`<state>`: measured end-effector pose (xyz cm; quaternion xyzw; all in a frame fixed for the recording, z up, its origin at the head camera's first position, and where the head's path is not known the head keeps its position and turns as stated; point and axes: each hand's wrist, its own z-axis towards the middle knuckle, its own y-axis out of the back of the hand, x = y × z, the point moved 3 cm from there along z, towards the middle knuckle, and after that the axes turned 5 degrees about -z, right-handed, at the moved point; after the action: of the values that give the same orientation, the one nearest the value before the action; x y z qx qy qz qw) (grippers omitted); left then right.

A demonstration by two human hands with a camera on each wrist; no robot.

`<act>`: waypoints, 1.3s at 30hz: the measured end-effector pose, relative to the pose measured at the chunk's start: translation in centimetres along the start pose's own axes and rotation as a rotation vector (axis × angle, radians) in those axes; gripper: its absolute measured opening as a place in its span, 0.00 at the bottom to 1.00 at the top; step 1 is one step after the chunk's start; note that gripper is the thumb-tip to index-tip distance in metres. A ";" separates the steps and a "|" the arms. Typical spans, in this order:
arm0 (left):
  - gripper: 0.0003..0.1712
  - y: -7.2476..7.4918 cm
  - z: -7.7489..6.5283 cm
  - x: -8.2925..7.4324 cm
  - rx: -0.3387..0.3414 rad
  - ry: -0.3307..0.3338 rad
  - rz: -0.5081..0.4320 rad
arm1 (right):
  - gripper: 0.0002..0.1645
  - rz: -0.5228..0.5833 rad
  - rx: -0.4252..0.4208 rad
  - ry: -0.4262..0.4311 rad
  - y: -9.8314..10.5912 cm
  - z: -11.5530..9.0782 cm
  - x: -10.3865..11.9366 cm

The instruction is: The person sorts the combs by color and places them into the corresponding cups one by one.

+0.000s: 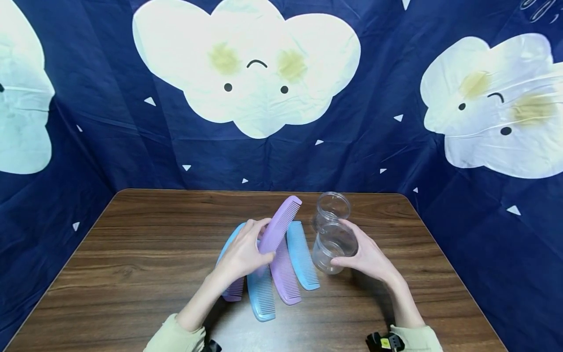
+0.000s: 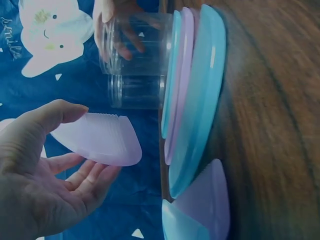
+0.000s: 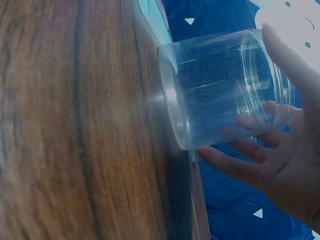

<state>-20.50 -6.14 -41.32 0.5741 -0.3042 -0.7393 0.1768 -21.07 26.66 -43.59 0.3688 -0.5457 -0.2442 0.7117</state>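
Note:
My left hand (image 1: 244,253) grips a purple comb (image 1: 279,224) between thumb and fingers, holding it raised over other combs with its far end pointing up and away. Beneath it, blue and purple combs lie fanned out, among them a purple comb (image 1: 286,276) and a blue comb (image 1: 302,256). In the left wrist view the held comb (image 2: 102,140) stands well off the table. My right hand (image 1: 368,256) holds a clear jar (image 1: 324,254) from the right, its thumb and fingers around the upper part. The right wrist view shows this jar (image 3: 210,90) lidless and upright.
A second clear jar (image 1: 333,205) stands just behind the held one, partly hidden by it. The wooden table (image 1: 145,244) ends at a rounded back edge. A dark blue cloth (image 1: 264,161) with white clouds hangs behind it and along both sides.

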 end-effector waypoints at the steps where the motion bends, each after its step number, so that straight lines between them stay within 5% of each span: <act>1: 0.47 0.1 0.0 -0.1 -0.004 -0.005 -0.025 | 0.64 0.002 -0.006 -0.001 0.0 0.0 0.0; 23: 0.47 -0.9 2.3 -3.8 -0.073 -0.139 -0.317 | 0.63 0.042 -0.010 0.031 -0.8 0.4 0.5; 39: 0.48 -2.1 4.4 -8.1 -0.107 -0.314 -0.393 | 0.62 0.033 0.020 0.024 -1.3 0.4 1.0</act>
<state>-22.26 1.50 -35.97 0.4900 -0.1709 -0.8547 0.0106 -21.10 25.03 -44.00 0.3698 -0.5454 -0.2228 0.7185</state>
